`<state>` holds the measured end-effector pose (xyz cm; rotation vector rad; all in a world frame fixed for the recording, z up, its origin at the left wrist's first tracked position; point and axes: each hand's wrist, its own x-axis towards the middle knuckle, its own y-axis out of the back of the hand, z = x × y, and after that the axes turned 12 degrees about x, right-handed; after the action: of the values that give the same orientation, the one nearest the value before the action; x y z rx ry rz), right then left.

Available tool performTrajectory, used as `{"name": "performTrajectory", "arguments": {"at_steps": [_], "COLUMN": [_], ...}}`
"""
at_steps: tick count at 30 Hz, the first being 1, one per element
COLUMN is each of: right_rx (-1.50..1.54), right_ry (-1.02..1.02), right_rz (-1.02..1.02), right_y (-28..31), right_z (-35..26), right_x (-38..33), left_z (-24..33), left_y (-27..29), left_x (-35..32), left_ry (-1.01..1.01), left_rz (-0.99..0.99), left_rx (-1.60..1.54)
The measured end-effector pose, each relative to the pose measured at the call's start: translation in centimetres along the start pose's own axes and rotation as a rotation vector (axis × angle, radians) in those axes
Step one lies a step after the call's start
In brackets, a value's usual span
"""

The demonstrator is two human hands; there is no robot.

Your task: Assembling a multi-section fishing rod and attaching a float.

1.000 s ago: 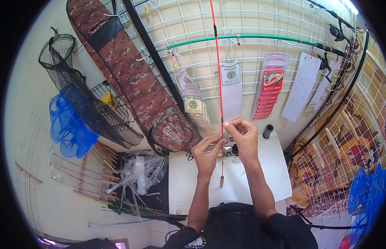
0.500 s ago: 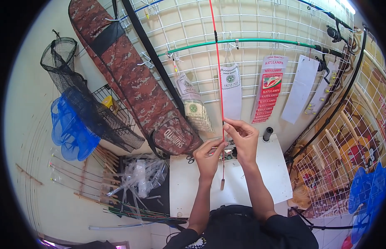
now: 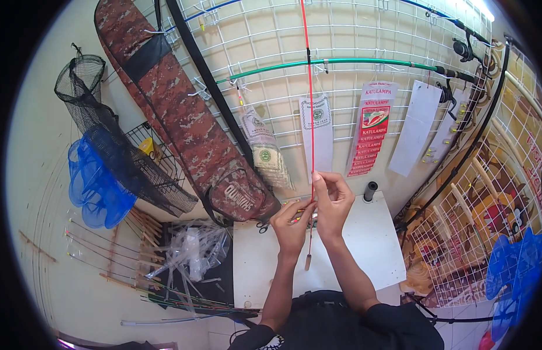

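- A white wire grid (image 3: pixel 364 41) covers the wall behind the bench (image 3: pixel 370 245), hung with a green rod (image 3: pixel 341 62), packets on hooks and a long camouflage rod bag (image 3: pixel 183 122) leaning across its left side.
- Left of the bench hang a black net (image 3: pixel 84 87) and a blue net (image 3: pixel 93 184); below them lie thin sticks and a heap of clear plastic bags (image 3: pixel 192 256).
- A small black cylinder (image 3: pixel 370 191) stands on the white bench just right of the hands; scissors (image 3: pixel 263 224) lie near its left edge.
- The thin red rod (image 3: pixel 310 116) stands nearly upright in front of the grid, its top running out of view, its lower end a darker handle hanging over the bench.
- The right hand (image 3: pixel 333 201) is pinched on the rod with fingertips together.
- The left hand (image 3: pixel 291 224) is closed on it just below, fingers curled.
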<state>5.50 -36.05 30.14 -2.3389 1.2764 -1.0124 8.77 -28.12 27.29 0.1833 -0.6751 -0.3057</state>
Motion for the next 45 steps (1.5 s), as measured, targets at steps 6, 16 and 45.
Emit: {"name": "performTrajectory", "arguments": {"at_steps": [6,16,45], "right_rx": [0.215,0.269,0.279], "right_ry": [-0.166,-0.207,0.02], "right_rz": [0.074,0.065,-0.274], "right_y": [-0.7,-0.3,-4.9], "right_z": [-0.5,-0.6,-11.0], "right_x": [0.1,0.8,13.0], "left_z": [-0.6,0.1,1.2], "left_y": [-0.6,-0.5,-0.9], "left_x": [0.0,0.1,-0.5], "left_ry": [-0.043,0.034,0.04], "left_rz": [0.044,-0.008,-0.093], "left_rx": [0.036,0.007,-0.032]}}
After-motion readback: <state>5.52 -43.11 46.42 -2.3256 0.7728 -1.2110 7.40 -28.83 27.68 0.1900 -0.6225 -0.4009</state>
